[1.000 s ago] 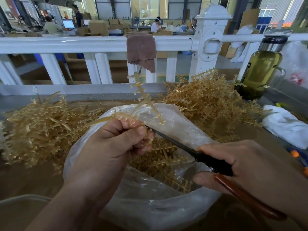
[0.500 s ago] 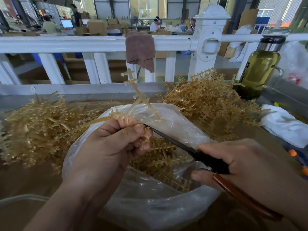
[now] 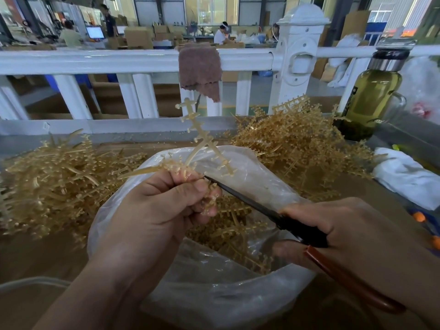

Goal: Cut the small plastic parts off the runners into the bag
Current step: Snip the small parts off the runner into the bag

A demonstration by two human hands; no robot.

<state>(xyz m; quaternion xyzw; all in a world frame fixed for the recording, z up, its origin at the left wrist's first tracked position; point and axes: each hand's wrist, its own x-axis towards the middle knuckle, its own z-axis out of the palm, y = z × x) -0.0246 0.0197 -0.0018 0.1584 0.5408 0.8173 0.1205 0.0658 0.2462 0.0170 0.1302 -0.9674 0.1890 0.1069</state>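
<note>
Runner (image 3: 197, 136), a thin amber, half-clear plastic stem with short side branches and tiny knobbly parts, stands up out of the left hand (image 3: 152, 210). That hand's fingers and thumb are curled round the stem's lower end, right over the mouth of the bag (image 3: 214, 294). The right hand (image 3: 357, 234) grips one pair of snips (image 3: 250, 201) by a black body and a glossy red-brown curved handle. The slim dark blades read as a single line, and their tip reaches the left fingers beside the stem.

The one bag is soft, cloudy, crinkled film, rolled open, with a tangle of runner pieces (image 3: 228, 225) lying inside. It sits on the brown desk (image 3: 28, 258).

Behind it are two spiky golden heaps of the same branched plastic, the left heap (image 3: 59, 182) and the right heap (image 3: 297, 144), which crowd both sides of the bag. A crumpled white cloth (image 3: 409, 177) lies to the right. Past it stands one glass bottle (image 3: 371, 101) of yellow-green liquid with a steel collar.

Farther back is a smooth white railing (image 3: 95, 60) with one brown fuzzy rag (image 3: 200, 67) draped over it. Beyond that is a workshop floor with cardboard boxes.
</note>
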